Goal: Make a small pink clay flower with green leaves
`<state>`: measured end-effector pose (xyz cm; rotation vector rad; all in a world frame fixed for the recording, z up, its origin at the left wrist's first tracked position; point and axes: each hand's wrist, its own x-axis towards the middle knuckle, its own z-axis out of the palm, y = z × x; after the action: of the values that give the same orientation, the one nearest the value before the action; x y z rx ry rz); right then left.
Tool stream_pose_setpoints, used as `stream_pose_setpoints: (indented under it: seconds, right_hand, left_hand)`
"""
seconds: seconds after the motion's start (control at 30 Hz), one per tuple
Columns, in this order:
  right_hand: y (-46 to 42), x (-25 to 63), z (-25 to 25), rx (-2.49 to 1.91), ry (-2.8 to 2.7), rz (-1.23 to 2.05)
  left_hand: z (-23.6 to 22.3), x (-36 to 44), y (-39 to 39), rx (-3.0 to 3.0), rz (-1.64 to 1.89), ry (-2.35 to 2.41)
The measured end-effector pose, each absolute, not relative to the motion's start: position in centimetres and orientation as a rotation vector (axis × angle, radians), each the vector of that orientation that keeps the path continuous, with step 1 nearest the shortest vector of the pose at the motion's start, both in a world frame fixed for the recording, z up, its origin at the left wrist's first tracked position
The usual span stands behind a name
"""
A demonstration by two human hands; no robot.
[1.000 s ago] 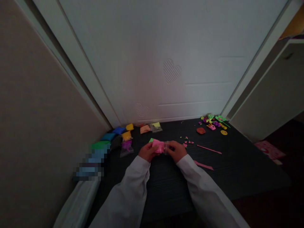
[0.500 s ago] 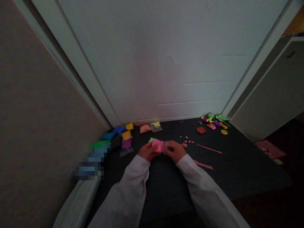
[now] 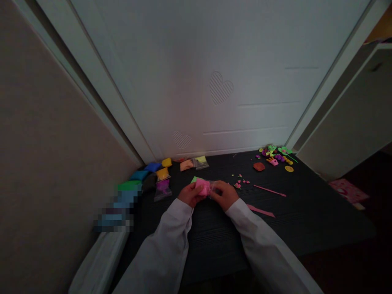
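Observation:
Between my two hands is a small clear plastic bag of pink modelling clay [image 3: 202, 186], held above the middle of the dark table. My left hand [image 3: 190, 195] is closed on its clay-filled end, thumb on top. The fingers of my right hand [image 3: 225, 194] pinch the loose clear end of the bag. A light green packet [image 3: 194, 179] shows partly behind the bag. Just right of my right hand lie small pink and green clay pieces [image 3: 238, 185]. A pink flat tool [image 3: 261, 210] lies beside my right sleeve, partly hidden by it.
Bags of coloured clay, such as an orange one [image 3: 163, 174] and a purple one [image 3: 163, 188], line the left and back of the table [image 3: 214, 245]. A thin pink stick tool [image 3: 269, 190], a red-brown clay lump [image 3: 259, 166] and finished clay shapes [image 3: 272, 153] lie right. A white door stands behind.
Both hands stay in nearly the same place with the bag. My right hand has shifted slightly left, towards the clay. The things on the table have not moved.

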<state>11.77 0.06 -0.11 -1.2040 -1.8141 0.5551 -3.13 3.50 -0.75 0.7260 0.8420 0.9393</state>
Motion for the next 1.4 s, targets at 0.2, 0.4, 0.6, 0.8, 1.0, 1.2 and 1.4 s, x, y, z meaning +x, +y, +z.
stream_pose_setpoints:
  seconds: [0.2,0.4,0.6,0.8,1.0,1.2,1.4]
  right_hand:
    - [0.0,11.9,0.0,-1.185,-1.811,0.594]
    - [-0.2,11.7,0.4,-1.180,-1.826,0.588]
    - [-0.4,11.5,0.7,-1.134,-1.761,0.647]
    - [-0.2,11.8,0.5,-1.151,-1.663,0.732]
    - [0.0,12.1,0.2,-1.181,-1.767,0.665]
    - [-0.2,12.0,0.3,-1.128,-1.774,0.658]
    - [-0.1,12.3,1.0,-1.129,-1.420,0.817]
  left_hand:
    - [-0.3,-3.1,3.2,0.716,0.916,0.831]
    - [-0.3,-3.2,3.2,0.701,0.911,0.842]
    - [-0.4,-3.6,3.7,0.675,0.914,0.811]
    - [-0.5,-3.9,4.1,0.649,0.960,0.842]
    - [-0.5,-3.4,3.5,0.702,0.936,0.811]
    - [-0.3,-3.2,3.3,0.699,0.905,0.823]
    - [0.1,-3.5,3.7,0.649,0.953,0.862]
